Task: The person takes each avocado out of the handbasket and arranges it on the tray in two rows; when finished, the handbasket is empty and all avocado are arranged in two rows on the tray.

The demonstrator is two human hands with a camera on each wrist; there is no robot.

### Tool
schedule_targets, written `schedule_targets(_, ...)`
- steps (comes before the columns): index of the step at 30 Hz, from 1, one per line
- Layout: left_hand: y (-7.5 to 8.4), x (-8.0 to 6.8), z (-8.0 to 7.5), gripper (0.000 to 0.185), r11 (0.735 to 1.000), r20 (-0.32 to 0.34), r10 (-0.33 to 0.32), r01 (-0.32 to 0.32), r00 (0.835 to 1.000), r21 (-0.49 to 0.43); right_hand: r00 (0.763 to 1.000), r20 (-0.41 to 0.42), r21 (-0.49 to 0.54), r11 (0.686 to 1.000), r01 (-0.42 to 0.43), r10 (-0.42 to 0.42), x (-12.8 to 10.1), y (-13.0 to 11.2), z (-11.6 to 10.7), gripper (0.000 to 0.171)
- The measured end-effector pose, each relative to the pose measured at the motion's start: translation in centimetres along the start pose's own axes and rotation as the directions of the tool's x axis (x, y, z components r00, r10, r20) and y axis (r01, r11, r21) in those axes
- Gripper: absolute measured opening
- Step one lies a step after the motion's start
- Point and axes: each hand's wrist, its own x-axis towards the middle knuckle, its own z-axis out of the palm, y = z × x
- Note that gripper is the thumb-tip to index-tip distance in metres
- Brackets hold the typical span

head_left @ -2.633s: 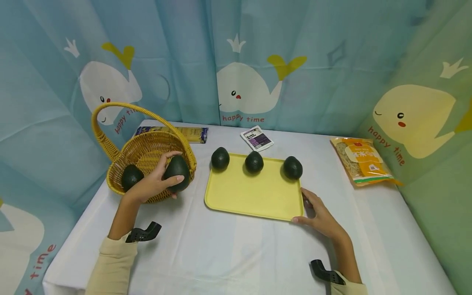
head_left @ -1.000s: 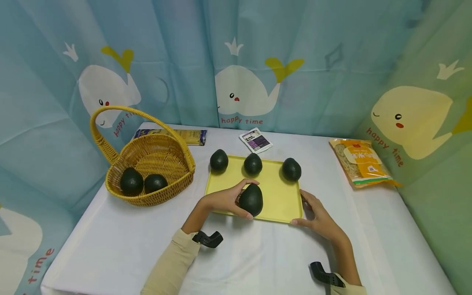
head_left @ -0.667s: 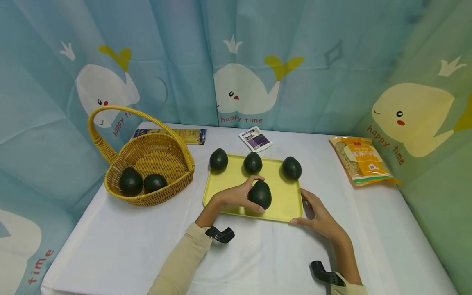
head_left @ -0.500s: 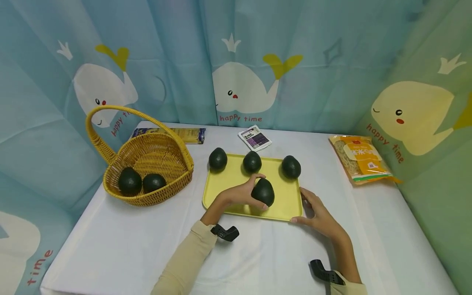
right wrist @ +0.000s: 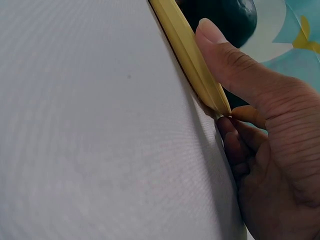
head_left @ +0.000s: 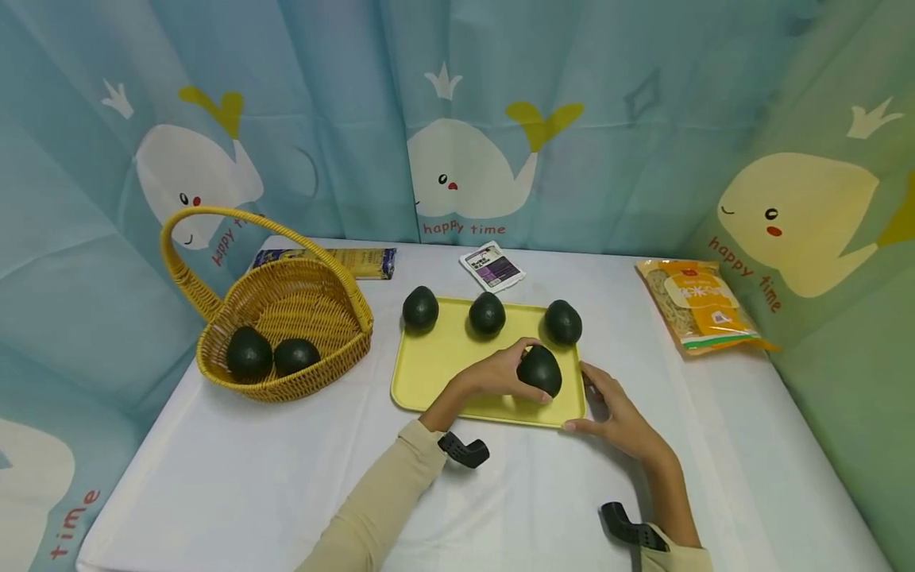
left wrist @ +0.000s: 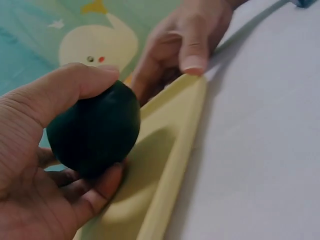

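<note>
My left hand [head_left: 503, 373] grips a dark green avocado [head_left: 540, 372] between thumb and fingers, over the right part of a yellow tray [head_left: 443, 373]. In the left wrist view the held avocado [left wrist: 97, 130] casts a shadow on the tray. My right hand [head_left: 618, 417] holds the tray's near right corner; in the right wrist view its thumb lies on the rim [right wrist: 192, 55] and its fingers are at the corner. Along the tray's far edge stand a left avocado [head_left: 420, 309], a middle avocado [head_left: 488, 314] and a right avocado [head_left: 562, 322].
A yellow wicker basket [head_left: 357, 353] with a tall handle stands at the left, holding two avocados [head_left: 249, 353]. Behind it lies a long yellow-and-blue packet [head_left: 372, 262]. A white-and-purple packet [head_left: 493, 268] lies behind the tray, and an orange bag [head_left: 700, 306] at the far right.
My left hand has brought an avocado out of the basket to the tray, then moved it rightward over the tray. My right hand has stayed at the tray's corner.
</note>
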Motion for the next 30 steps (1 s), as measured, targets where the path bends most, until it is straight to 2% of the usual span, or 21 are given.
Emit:
schedule_targets(9,0.3,1.1,1.9,0.092,0.995,0.004,0.085,-0.085,0.996,0.042,0.999,-0.019,-0.008,0.999,0.042,-0.042,0.1,0.4,0.0,0.101)
schedule_targets(12,0.4,1.2,2.2,0.092,0.995,-0.004,0.068,-0.067,0.998,0.077,0.999,-0.023,-0.003,0.999,0.039,-0.039,0.1,0.6,0.0,0.101)
schedule_targets(17,0.7,1.0,2.3,0.095,0.992,-0.025,0.002,0.001,1.000,0.129,0.999,-0.019,0.004,0.999,0.040,-0.040,0.0,0.7,0.1,0.101)
schedule_targets(23,0.7,1.1,2.4,0.091,0.991,-0.032,0.039,-0.035,0.999,0.127,1.000,-0.004,0.015,1.000,0.012,-0.012,-0.1,0.5,0.1,0.101)
schedule_targets(30,0.9,1.4,2.9,0.085,0.988,-0.094,0.089,-0.076,0.992,0.134,0.999,-0.016,-0.005,1.000,0.030,-0.031,-0.1,0.3,0.0,0.101)
